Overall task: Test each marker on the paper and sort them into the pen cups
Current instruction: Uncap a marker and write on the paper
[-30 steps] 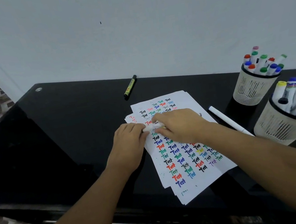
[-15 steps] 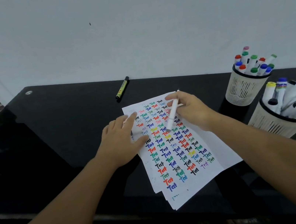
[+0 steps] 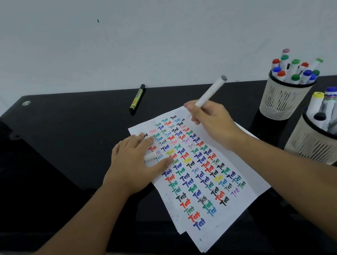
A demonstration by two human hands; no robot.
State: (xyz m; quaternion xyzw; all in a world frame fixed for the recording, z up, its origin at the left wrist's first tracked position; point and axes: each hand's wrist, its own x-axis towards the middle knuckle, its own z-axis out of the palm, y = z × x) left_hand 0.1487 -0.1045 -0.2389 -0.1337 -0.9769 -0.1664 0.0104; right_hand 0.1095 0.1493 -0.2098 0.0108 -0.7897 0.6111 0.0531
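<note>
Head view: right hand [image 3: 213, 122] holding marker [image 3: 210, 92], tip at paper [image 3: 204, 165] far edge; left hand [image 3: 137, 161] flat, cap [image 3: 150, 156] beneath fingers. Write lightly in blank gap.

The hands have come apart: a second ago both were bunched together over the paper [image 3: 202, 166], pulling at the white marker [image 3: 210, 92]. Now the right hand [image 3: 211, 125] has it turned into a writing grip, grey end tilted up and away, tip down at the sheet's top edge. The left hand [image 3: 135, 163] has flattened onto the sheet, the white cap [image 3: 150, 156] showing by its fingers.
</note>
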